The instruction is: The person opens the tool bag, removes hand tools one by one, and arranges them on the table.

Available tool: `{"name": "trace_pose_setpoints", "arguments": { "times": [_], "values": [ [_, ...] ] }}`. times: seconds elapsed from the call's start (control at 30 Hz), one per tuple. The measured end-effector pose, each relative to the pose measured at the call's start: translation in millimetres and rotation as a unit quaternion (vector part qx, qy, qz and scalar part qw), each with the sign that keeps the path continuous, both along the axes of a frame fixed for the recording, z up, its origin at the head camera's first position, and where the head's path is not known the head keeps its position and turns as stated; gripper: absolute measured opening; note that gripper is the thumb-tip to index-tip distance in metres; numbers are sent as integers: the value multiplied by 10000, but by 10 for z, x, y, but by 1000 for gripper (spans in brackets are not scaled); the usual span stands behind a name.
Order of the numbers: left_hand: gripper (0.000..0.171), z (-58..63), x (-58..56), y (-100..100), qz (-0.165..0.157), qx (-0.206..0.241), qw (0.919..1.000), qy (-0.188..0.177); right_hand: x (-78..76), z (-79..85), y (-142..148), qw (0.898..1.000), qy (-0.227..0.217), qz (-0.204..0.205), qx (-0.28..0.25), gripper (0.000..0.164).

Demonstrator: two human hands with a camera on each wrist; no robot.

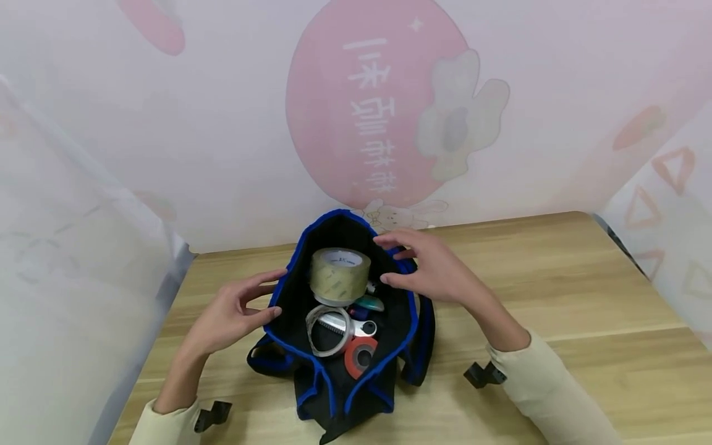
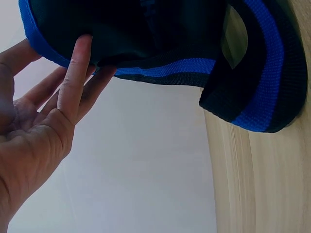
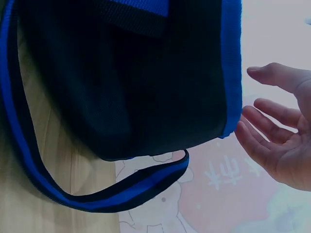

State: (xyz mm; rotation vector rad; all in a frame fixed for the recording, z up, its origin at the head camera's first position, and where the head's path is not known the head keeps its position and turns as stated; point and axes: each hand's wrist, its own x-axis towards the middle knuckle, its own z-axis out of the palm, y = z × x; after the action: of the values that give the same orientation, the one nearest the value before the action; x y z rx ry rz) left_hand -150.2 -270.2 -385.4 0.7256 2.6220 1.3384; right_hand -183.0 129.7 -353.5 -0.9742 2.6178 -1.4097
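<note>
A black tool bag (image 1: 334, 228) with blue trim stands with its mouth open on the table. My left hand (image 1: 230, 315) is at the bag's left rim, fingers fairly straight with the tips against its side. On the opposite side, my right hand (image 1: 431, 266) has its fingertips right at the blue edge, thumb spread apart. Inside the bag lie a wide roll of clear packing tape (image 1: 339, 281), a thin whitish tape ring (image 1: 310, 337) and a red tape roll (image 1: 351, 357). A silver tool with a round end (image 1: 364, 328) and a teal item (image 1: 369, 303) lie among them.
Carrying straps (image 1: 427, 340) hang at the bag's sides. The wooden table (image 1: 556, 290) extends left and right of it. A pale wall sheet (image 1: 222, 123) with pink prints rises behind, and similar sheets flank the table. Small black devices (image 1: 484, 374) sit at both wrists.
</note>
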Motion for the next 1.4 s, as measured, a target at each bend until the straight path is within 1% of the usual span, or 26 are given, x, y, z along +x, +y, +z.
{"name": "trace_pose_setpoints", "arguments": {
  "times": [0.23, 0.47, 0.6, 0.8, 0.93, 1.2, 1.4],
  "values": [
    [66, 24, 3, -17, 1, -38, 10000, 37, -100, 34, -139, 9996, -8, 266, 128, 62],
    [66, 52, -29, -9, -13, -49, 10000, 46, -197, 72, -217, 9984, 40, 504, 237, 62],
    [66, 53, -41, -2, -23, -58, 10000, 46, -272, 66, -261, 9976, -17, 630, 291, 59],
    [67, 43, -41, 0, -50, -76, 9999, 72, -393, 9, -358, 9954, -117, 907, 278, 53],
    [67, 42, -43, 4, -82, -63, 9999, 108, -443, -10, -427, 9934, -213, 1054, 387, 52],
    [68, 38, -41, 11, -108, -38, 9999, 84, -497, -59, -529, 9913, -214, 1086, 719, 50],
    [69, 35, -31, 8, -149, -55, 9999, 53, -481, -106, -601, 9898, -79, 1047, 966, 44]
  ]
}}
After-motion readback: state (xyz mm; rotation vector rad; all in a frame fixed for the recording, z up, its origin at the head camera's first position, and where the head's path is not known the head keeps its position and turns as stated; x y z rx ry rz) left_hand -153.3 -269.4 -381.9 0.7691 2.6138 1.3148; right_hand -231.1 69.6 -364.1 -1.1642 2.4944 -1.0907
